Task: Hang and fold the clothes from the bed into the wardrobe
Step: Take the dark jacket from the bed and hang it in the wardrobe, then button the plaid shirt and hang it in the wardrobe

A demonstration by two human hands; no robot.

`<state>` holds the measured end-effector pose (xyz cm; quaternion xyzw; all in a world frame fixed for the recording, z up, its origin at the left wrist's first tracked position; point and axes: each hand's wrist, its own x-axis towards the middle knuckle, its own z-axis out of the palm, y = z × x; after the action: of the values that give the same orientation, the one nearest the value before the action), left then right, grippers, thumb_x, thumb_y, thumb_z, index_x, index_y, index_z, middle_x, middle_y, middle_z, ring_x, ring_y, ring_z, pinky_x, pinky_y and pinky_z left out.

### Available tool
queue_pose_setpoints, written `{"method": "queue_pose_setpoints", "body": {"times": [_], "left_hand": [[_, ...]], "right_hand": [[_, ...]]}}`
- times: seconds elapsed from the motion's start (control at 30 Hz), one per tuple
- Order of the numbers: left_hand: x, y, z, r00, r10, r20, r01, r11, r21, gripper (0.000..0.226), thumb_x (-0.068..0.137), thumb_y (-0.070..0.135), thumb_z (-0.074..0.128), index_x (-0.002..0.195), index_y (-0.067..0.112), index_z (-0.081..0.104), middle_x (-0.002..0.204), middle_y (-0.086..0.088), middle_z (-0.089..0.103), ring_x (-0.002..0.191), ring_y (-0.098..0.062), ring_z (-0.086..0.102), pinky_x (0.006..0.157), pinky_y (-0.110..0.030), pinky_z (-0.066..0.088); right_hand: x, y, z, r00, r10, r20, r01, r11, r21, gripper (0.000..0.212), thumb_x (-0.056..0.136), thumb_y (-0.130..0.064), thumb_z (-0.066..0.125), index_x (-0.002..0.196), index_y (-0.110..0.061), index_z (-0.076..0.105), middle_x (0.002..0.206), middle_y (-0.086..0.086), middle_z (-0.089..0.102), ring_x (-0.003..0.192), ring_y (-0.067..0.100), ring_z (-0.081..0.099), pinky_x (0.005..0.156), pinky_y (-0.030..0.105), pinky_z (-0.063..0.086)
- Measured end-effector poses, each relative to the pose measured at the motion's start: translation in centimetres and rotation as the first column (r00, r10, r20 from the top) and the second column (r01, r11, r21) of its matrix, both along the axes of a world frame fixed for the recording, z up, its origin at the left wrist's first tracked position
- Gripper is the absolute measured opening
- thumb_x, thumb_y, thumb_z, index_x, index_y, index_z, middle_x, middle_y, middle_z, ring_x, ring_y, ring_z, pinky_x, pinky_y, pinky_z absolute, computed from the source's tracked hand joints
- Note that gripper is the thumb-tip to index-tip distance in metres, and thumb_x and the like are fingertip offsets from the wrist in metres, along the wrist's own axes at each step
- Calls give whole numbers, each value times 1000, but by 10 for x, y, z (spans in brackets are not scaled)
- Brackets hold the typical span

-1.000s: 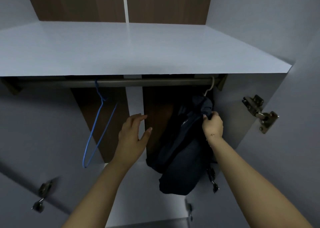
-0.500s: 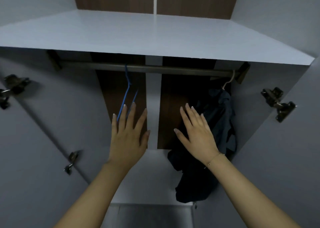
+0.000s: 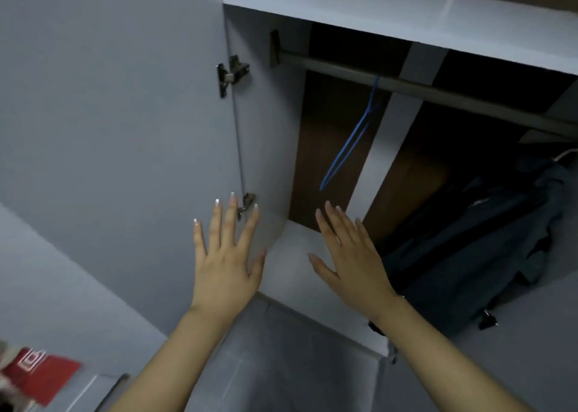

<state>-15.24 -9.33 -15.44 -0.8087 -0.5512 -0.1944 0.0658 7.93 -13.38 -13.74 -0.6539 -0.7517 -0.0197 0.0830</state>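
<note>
Head view: both the left hand (image 3: pixel 225 263) and right hand (image 3: pixel 352 263) are spread flat, fingers holding nothing. I'd take the blue hanger (image 3: pixel 350 142) off the rail (image 3: pixel 438 94) before fetching more clothes.

Head camera looks up-right, close into the open wardrobe (image 3: pixel 259 148).
</note>
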Motion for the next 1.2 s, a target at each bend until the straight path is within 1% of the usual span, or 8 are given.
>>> {"method": "queue_pose_setpoints", "body": {"times": [0.23,0.37,0.47,0.6,0.73,0.83,1.03,1.2], "left_hand": [[-44,-107,-15,942,334,35,-332,942,-48,66,97,47,36,156,25,18,165,-8,3,152,-27,-2,118,-59,9],[-47,-195,-24,836,548,38,-543,835,-93,64,97,48,33,156,27,18,165,-6,4,152,-26,0,120,-56,5],[-42,-264,-30,736,676,39,-660,728,-183,64,97,51,27,156,29,15,165,-4,0,152,-24,-4,121,-54,0],[-47,-346,-27,563,825,39,-798,555,-236,65,96,52,24,156,29,15,165,-6,-2,151,-24,-7,120,-53,-3],[-59,-423,-25,381,924,39,-894,378,-238,65,96,48,38,155,26,23,164,-7,3,152,-25,-1,120,-53,-2],[-68,-478,-27,249,968,40,-935,251,-252,66,95,47,39,155,28,20,165,-5,3,151,-22,-4,120,-54,0],[-80,-601,-40,-24,999,44,-951,-9,-308,66,94,46,37,155,28,21,164,-2,-1,151,-20,-6,120,-52,-1],[-98,-712,-57,-188,981,48,-917,-158,-366,65,94,51,25,155,29,18,164,-3,-3,151,-20,-7,120,-51,-4]], "right_hand": [[-44,-29,-10,948,318,-27,-319,948,-25,74,94,-60,16,156,-21,1,163,0,-4,150,16,-4,122,41,2],[-67,-56,-16,862,506,-32,-506,862,8,72,98,-54,35,156,-19,12,163,2,7,151,19,5,122,44,9],[-84,-88,-22,788,615,-20,-615,788,-6,72,98,-55,32,156,-20,9,164,0,2,151,16,0,123,43,6],[-119,-131,-25,639,768,-29,-769,637,-54,71,99,-55,30,156,-21,4,163,-1,-4,150,15,-6,123,40,-2],[-167,-184,-29,463,883,-72,-885,457,-84,71,98,-53,32,155,-22,3,163,-1,-5,150,15,-7,120,35,-10],[-205,-232,-32,326,940,-99,-944,319,-84,70,98,-49,41,155,-21,12,163,0,4,150,16,-1,120,35,-7],[-284,-339,-48,54,997,-62,-990,46,-130,71,98,-50,40,156,-22,9,163,1,3,151,17,0,121,37,-3],[-343,-443,-62,-118,990,-77,-977,-129,-168,68,98,-46,42,155,-19,15,163,3,7,151,20,5,122,39,-1]]}}
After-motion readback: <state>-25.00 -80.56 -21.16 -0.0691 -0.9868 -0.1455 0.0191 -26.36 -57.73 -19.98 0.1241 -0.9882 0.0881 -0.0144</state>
